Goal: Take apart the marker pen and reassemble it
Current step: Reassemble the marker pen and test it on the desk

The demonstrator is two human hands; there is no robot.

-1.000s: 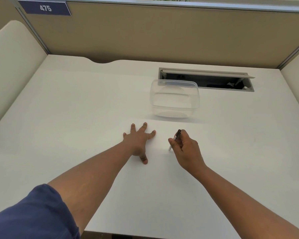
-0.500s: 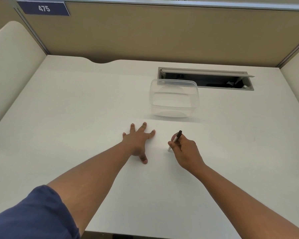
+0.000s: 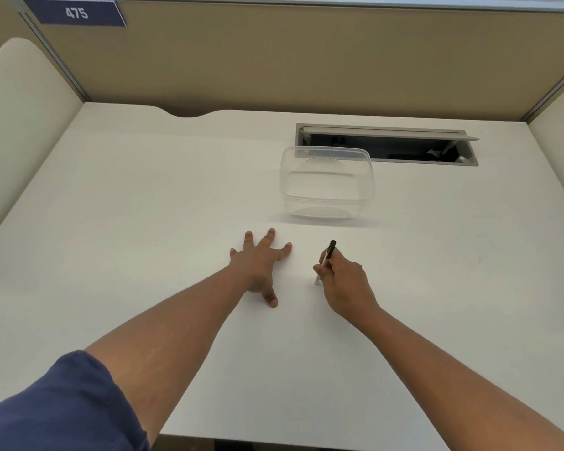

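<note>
A slim marker pen with a dark upper end and a white lower end stands tilted on the white desk, its white end touching the surface. My right hand is closed around its middle, as when writing. My left hand lies flat on the desk a little to the left, fingers spread, holding nothing. The two hands do not touch.
A clear plastic container stands just beyond the hands. Behind it is an open cable slot in the desk. Tan partition walls close the back, and cream panels close both sides. The desk's front edge is near my arms.
The pen's dark end has tipped slightly up and right in my right hand. My left hand stays flat in place.
</note>
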